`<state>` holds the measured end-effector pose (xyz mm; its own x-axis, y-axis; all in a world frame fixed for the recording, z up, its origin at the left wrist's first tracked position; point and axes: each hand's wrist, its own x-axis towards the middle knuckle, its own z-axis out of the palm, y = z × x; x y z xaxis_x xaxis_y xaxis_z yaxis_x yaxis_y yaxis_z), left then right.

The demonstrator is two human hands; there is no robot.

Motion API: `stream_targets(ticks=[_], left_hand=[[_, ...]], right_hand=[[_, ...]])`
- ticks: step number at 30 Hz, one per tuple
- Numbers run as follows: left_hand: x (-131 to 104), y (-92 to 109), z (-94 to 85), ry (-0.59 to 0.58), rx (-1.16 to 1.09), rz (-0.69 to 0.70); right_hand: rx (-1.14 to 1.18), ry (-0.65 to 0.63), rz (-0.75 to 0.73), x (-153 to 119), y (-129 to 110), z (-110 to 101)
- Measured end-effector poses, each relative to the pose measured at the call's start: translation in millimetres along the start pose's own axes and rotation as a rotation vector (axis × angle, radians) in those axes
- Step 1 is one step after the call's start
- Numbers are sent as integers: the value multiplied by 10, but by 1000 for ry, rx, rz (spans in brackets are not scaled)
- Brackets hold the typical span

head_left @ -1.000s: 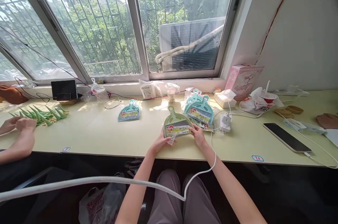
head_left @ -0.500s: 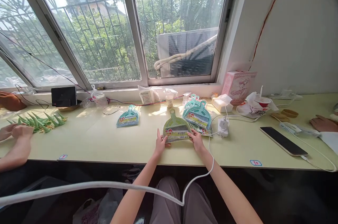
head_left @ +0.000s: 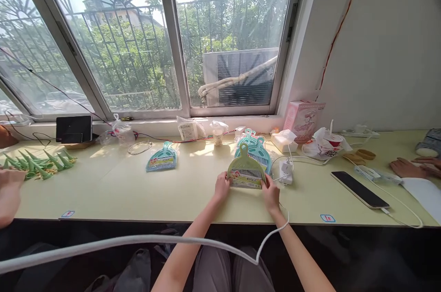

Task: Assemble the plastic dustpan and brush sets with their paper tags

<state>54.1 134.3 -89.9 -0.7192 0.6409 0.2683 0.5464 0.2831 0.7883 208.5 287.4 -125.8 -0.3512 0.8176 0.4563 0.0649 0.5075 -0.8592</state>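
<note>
The left hand [head_left: 223, 185] and right hand [head_left: 271, 191] hold the 2 sides of the green dustpan [head_left: 244, 163] over the table [head_left: 120, 195], where it partly hides the blue stack [head_left: 262, 150], with 1 blue dustpan [head_left: 161, 159] well apart to its left and the white adapter [head_left: 285, 166] near its right.
</note>
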Motion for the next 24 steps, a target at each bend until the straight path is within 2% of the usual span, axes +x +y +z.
stream_targets(ticks=[2, 4, 5, 8, 11, 14, 17, 19, 21, 24], left_hand=[[101, 43, 147, -15, 4, 50], [185, 68, 253, -21, 17, 53], [218, 74, 287, -16, 28, 43], [279, 66, 322, 3, 49, 4], [301, 32, 304, 10, 20, -33], [310, -12, 274, 72, -70, -77], [319, -54, 240, 198, -197, -154], [325, -74, 222, 230, -281, -228], [329, -83, 211, 203, -325, -269], [329, -70, 204, 143, -310, -256]], right_hand=[[-217, 91, -145, 11, -42, -52], [-415, 98, -318, 18, -157, -1], [-500, 50, -407, 24, -223, 63], [-676, -202, -639, 93, -340, 353], [-770, -284, -632, 269, -256, 629], [-812, -319, -601, 499, -56, 769], [-828, -328, -613, 699, 117, 793], [-839, -311, -608, 804, 191, 781], [-851, -290, -596, 893, 241, 768], [-858, -265, -586, 1006, 302, 765]])
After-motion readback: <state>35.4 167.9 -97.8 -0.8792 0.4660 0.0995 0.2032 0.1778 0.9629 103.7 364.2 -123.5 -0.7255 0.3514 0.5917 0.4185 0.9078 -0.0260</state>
